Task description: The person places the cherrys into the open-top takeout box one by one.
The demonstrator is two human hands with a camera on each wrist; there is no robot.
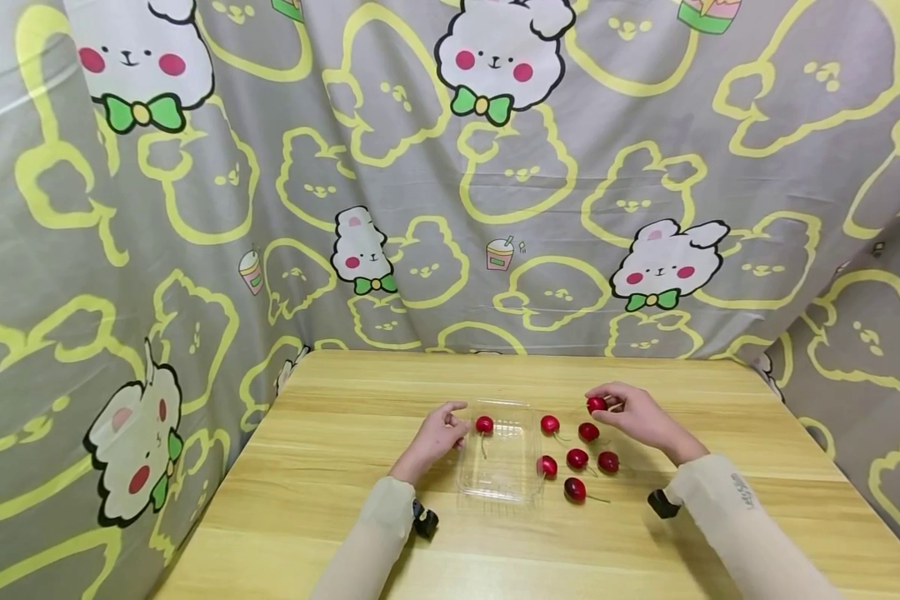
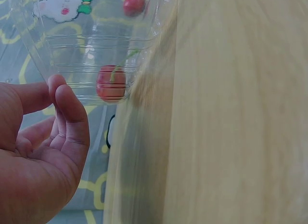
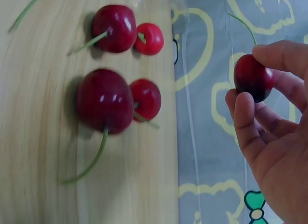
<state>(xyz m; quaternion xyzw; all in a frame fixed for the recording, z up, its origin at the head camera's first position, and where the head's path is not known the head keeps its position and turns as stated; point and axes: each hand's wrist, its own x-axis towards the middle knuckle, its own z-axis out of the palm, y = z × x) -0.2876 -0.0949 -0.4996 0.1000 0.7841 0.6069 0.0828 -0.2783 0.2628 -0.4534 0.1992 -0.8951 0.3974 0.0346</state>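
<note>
My right hand (image 1: 636, 414) pinches a dark red cherry (image 3: 253, 78) between thumb and fingers. In the right wrist view its thin green stem curves upward. At the left side of a clear plastic box (image 1: 501, 492), my left hand (image 1: 440, 433) pinches the rim between thumb and fingertip. Inside the box lies one cherry (image 2: 111, 83) with a green stem, seen through the ribbed wall in the left wrist view. Several more cherries lie to the right of the box, among them a dark one (image 1: 574, 489) at the front and a brighter one (image 1: 550, 425) farther back.
The cherries rest on a light wooden table (image 1: 285, 517). Behind and to both sides hangs a grey curtain (image 1: 420, 192) with rabbit drawings. A black wrist device (image 1: 425, 522) sits on the left wrist and another black device (image 1: 663, 503) on the right.
</note>
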